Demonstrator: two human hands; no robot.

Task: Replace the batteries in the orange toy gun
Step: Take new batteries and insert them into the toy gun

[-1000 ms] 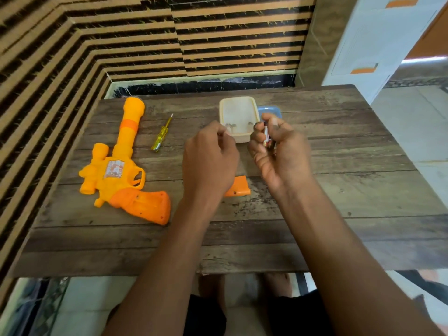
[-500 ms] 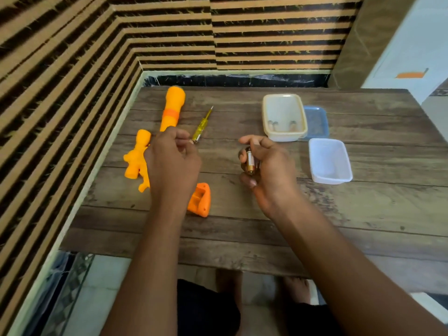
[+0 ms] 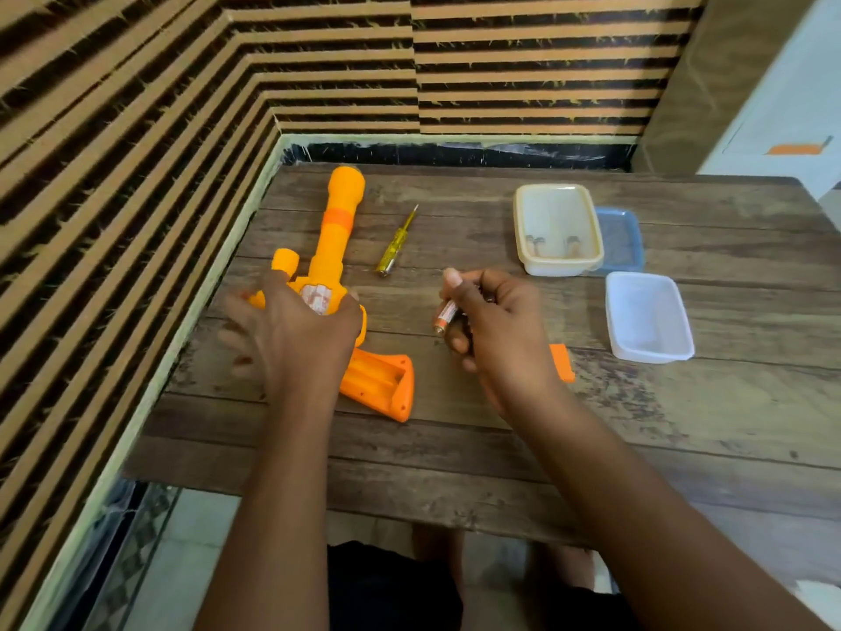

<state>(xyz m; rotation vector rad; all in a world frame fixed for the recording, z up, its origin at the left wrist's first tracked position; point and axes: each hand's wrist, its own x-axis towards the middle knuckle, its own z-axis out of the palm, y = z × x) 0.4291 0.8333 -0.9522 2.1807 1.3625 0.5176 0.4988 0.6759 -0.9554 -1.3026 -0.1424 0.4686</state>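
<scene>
Since the earlier frame, the left hand (image 3: 291,339) has dropped onto the gun (image 3: 339,248) and now spreads over its body, fingers curling round it. The right hand (image 3: 493,325) is closed on a battery (image 3: 445,316), one end protruding toward the gun. Below the left hand, the grip's bay (image 3: 380,380) lies open and looks empty. The gun looks light, rigid and smooth: hold the body. The cover (image 3: 562,362) lies right of the right hand; the screwdriver (image 3: 395,248) lies beyond.
</scene>
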